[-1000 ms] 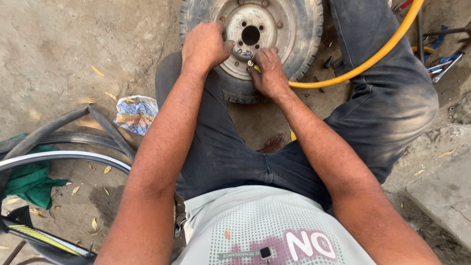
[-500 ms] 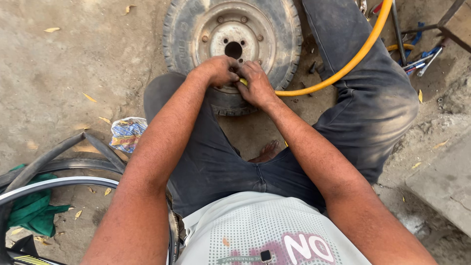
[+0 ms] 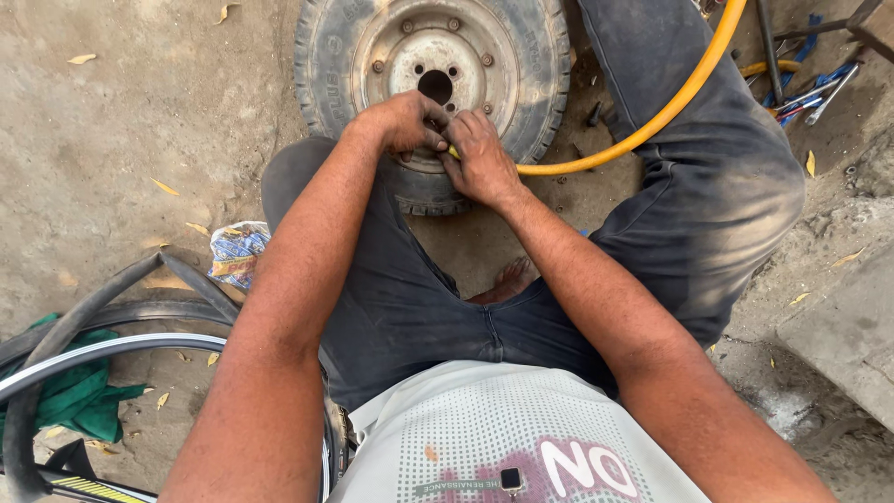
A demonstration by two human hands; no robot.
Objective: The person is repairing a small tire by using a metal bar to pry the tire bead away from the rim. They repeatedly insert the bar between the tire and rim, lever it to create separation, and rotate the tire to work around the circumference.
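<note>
At far left on the dirt ground I see a green cloth (image 3: 79, 396) beneath a bicycle rim (image 3: 112, 349) and dark rubber tube (image 3: 56, 354), with a crumpled wrapper (image 3: 236, 253) nearby. Further right, my left hand (image 3: 402, 121) rests on the small wheel (image 3: 433, 70), fingers curled at the lower rim of its metal hub. Touching it, my right hand (image 3: 480, 158) pinches the end of the yellow hose (image 3: 652, 121) against the hub. At far right, tools (image 3: 810, 93) lie on the ground.
</note>
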